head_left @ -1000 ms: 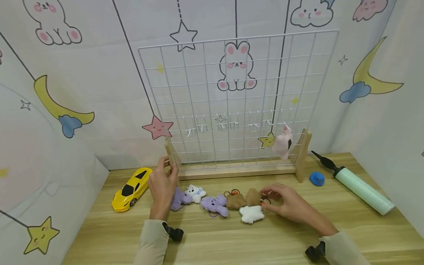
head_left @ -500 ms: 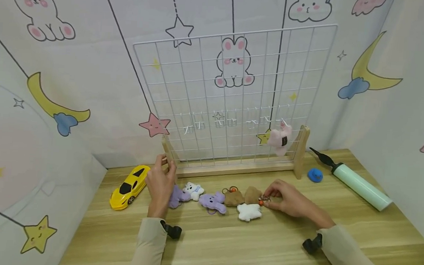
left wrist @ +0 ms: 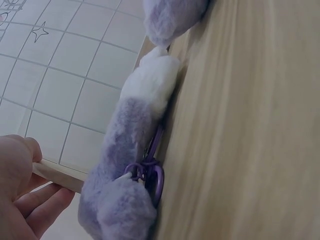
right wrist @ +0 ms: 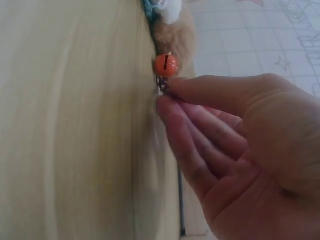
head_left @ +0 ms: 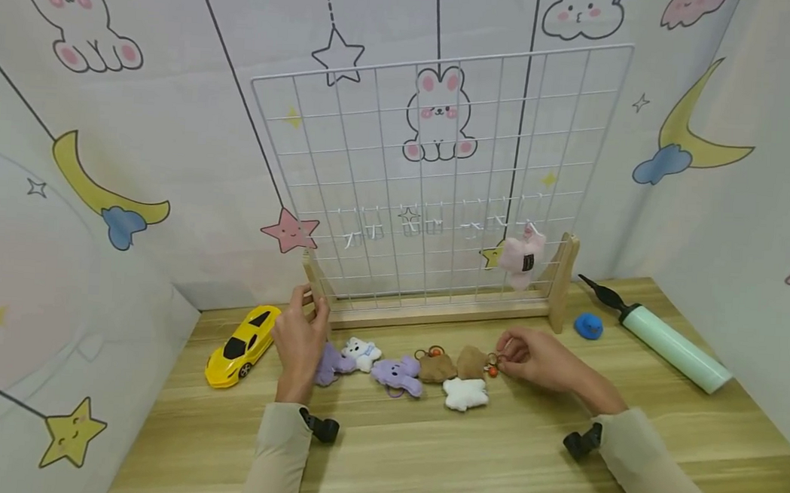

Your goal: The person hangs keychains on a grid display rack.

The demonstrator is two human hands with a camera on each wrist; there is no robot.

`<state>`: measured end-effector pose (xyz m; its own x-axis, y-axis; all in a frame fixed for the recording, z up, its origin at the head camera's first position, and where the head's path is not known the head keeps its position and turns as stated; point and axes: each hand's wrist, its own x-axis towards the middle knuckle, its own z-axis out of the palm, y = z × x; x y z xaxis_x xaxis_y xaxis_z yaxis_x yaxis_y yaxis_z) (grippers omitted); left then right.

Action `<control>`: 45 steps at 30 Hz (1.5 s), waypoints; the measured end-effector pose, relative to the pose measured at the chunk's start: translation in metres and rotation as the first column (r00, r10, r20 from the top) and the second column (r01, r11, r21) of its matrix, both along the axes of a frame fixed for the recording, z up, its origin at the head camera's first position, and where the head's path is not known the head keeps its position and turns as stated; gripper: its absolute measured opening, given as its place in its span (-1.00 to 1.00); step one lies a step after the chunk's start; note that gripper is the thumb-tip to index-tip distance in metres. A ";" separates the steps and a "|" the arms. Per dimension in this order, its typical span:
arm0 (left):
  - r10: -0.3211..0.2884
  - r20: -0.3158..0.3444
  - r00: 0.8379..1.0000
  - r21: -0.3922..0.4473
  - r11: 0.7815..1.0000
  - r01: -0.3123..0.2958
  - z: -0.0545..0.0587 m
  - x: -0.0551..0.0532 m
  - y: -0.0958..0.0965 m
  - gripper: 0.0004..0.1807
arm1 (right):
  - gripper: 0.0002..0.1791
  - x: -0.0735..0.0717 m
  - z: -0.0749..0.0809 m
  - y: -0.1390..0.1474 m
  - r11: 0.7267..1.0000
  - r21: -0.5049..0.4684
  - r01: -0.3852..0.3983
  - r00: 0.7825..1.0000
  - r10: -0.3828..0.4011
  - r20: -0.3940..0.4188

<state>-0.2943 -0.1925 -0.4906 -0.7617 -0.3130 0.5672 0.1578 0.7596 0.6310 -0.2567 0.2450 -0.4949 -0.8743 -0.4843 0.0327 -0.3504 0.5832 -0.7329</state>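
My right hand [head_left: 539,359] pinches the metal ring of a brown plush keychain [head_left: 471,363] between thumb and forefinger. An orange bell [right wrist: 166,65] sits right by those fingertips in the right wrist view, the brown fur behind it. My left hand [head_left: 301,339] grips the wooden leg [left wrist: 57,176] at the left end of a white wire grid rack [head_left: 433,181]. Near it lie a purple plush keychain [head_left: 333,363] and a white one [head_left: 361,354] with a small face. Another purple plush [head_left: 397,373], a second brown one [head_left: 437,367] and a white one [head_left: 465,394] continue the row.
A pink plush [head_left: 521,262] hangs from a hook at the grid's right; several bare hooks line the same level. At left stands a yellow toy car [head_left: 242,346]. A small blue toy [head_left: 588,326] and a mint-green hand pump [head_left: 675,346] lie at right.
My right fingers have closed on the brown keychain's ring and drawn slightly back, with the bell beside them. The hanging pink plush has turned, showing a dark label. My left hand stays put.
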 end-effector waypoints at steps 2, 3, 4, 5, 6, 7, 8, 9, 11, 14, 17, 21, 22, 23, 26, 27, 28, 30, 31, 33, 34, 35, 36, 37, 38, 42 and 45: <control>0.005 0.003 1.000 -0.007 1.000 -0.005 0.000 0.000 0.000 -0.66 | -0.76 0.001 0.003 -0.001 1.000 -0.018 0.021 1.000 -0.020 0.007; 0.008 0.001 1.000 -0.011 1.000 -0.008 0.000 0.000 0.000 -0.66 | -0.75 0.001 0.004 -0.002 0.999 -0.027 0.033 0.999 -0.033 0.002; 0.012 -0.002 1.000 -0.017 1.000 -0.012 0.000 0.000 0.000 -0.66 | -0.75 0.001 0.007 -0.003 0.998 -0.031 0.045 0.999 -0.045 -0.011; 0.012 -0.007 1.000 -0.018 1.000 -0.012 0.000 0.000 0.000 -0.66 | -0.76 0.001 0.010 -0.004 0.998 -0.037 0.059 0.998 -0.060 -0.023; 0.012 -0.010 1.000 -0.021 1.000 -0.012 0.000 -0.001 0.000 -0.66 | -0.77 0.002 0.013 -0.005 0.996 -0.048 0.069 0.997 -0.071 -0.028; 0.011 -0.012 1.000 -0.023 1.000 -0.011 0.000 -0.001 0.001 -0.66 | -0.78 0.002 0.016 -0.006 0.995 -0.066 0.076 0.996 -0.078 -0.033; 0.010 -0.014 1.000 -0.024 1.000 -0.010 0.000 -0.001 0.001 -0.66 | -0.80 0.002 0.020 -0.008 0.993 -0.085 0.083 0.996 -0.086 -0.039; 0.008 -0.016 1.000 -0.025 1.000 -0.008 0.000 -0.001 0.000 -0.66 | -0.82 0.003 0.024 -0.009 0.991 -0.104 0.088 0.995 -0.093 -0.039; 0.003 -0.012 1.000 -0.022 1.000 -0.003 0.001 -0.001 0.000 -0.66 | -0.83 0.004 0.033 -0.011 0.986 -0.139 0.097 0.994 -0.102 -0.029; 0.007 0.000 1.000 -0.023 1.000 -0.007 0.000 0.000 0.000 -0.65 | -0.82 0.004 0.043 -0.015 0.981 -0.158 0.112 0.992 -0.121 -0.044; 0.011 0.011 1.000 -0.020 1.000 -0.011 0.000 0.000 0.000 -0.64 | -0.78 0.003 0.051 -0.018 0.976 -0.175 0.127 0.989 -0.137 -0.051; 0.013 0.013 1.000 -0.015 1.000 -0.012 0.000 -0.001 0.000 -0.64 | -0.74 0.001 0.059 -0.024 0.955 -0.268 0.125 0.989 -0.140 -0.037; 0.014 0.010 1.000 -0.013 1.000 -0.013 0.000 -0.001 0.000 -0.64 | -0.74 0.000 0.061 -0.026 0.946 -0.301 0.121 0.990 -0.139 -0.037; 0.013 0.008 1.000 -0.011 1.000 -0.013 0.000 -0.001 0.000 -0.64 | -0.74 -0.001 0.063 -0.027 0.935 -0.333 0.119 0.989 -0.142 -0.046; 0.009 0.009 1.000 -0.006 1.000 -0.009 0.000 0.000 0.000 -0.64 | -0.74 -0.003 0.069 -0.033 0.890 -0.441 0.115 0.985 -0.161 -0.069; 0.006 0.011 1.000 -0.004 1.000 -0.006 0.000 0.001 0.000 -0.64 | -0.73 -0.004 0.071 -0.035 0.872 -0.476 0.116 0.982 -0.173 -0.077; 0.004 0.012 1.000 -0.005 1.000 -0.004 0.000 0.001 0.000 -0.64 | -0.73 -0.005 0.074 -0.036 0.851 -0.510 0.123 0.978 -0.190 -0.081; -0.002 0.015 1.000 -0.007 1.000 0.002 0.001 0.001 0.001 -0.64 | -0.71 -0.006 0.078 -0.040 0.811 -0.570 0.132 0.971 -0.223 -0.092; -0.004 0.014 1.000 -0.008 1.000 0.004 0.001 0.001 0.001 -0.64 | -0.70 -0.007 0.081 -0.042 0.789 -0.599 0.135 0.967 -0.238 -0.096; -0.004 0.014 1.000 -0.013 1.000 0.004 0.001 0.001 0.001 -0.64 | -0.67 -0.008 0.086 -0.046 0.740 -0.655 0.150 0.956 -0.277 -0.095; -0.004 0.012 1.000 -0.012 1.000 0.004 0.001 0.001 0.001 -0.64 | -0.66 -0.008 0.088 -0.048 0.711 -0.686 0.156 0.951 -0.294 -0.090; -0.003 0.011 1.000 -0.013 1.000 0.003 0.001 0.001 0.001 -0.64 | -0.64 -0.009 0.091 -0.050 0.680 -0.716 0.157 0.947 -0.309 -0.085; -0.002 0.009 1.000 -0.013 1.000 0.002 0.001 0.001 0.001 -0.64 | -0.63 -0.009 0.093 -0.053 0.646 -0.746 0.160 0.942 -0.325 -0.080; -0.001 0.007 1.000 -0.014 1.000 0.001 0.000 0.000 0.001 -0.64 | -0.62 -0.009 0.096 -0.055 0.615 -0.772 0.162 0.938 -0.339 -0.073; 0.000 0.005 1.000 -0.013 1.000 0.000 0.000 0.000 0.000 -0.64 | -0.61 -0.010 0.098 -0.057 0.584 -0.795 0.165 0.933 -0.353 -0.065; 0.001 0.003 1.000 -0.016 1.000 -0.001 -0.002 0.000 -0.001 -0.64 | -0.57 -0.012 0.105 -0.064 0.461 -0.870 0.178 0.923 -0.386 -0.015; 0.001 0.004 1.000 -0.018 1.000 -0.001 -0.002 0.000 -0.001 -0.64 | -0.55 -0.013 0.109 -0.068 0.382 -0.903 0.198 0.906 -0.422 0.020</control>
<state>-0.2945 -0.1935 -0.4925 -0.7637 -0.3036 0.5698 0.1546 0.7709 0.6179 -0.2699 0.1775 -0.3859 -0.8761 0.2106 0.4336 -0.4757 -0.2317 -0.8485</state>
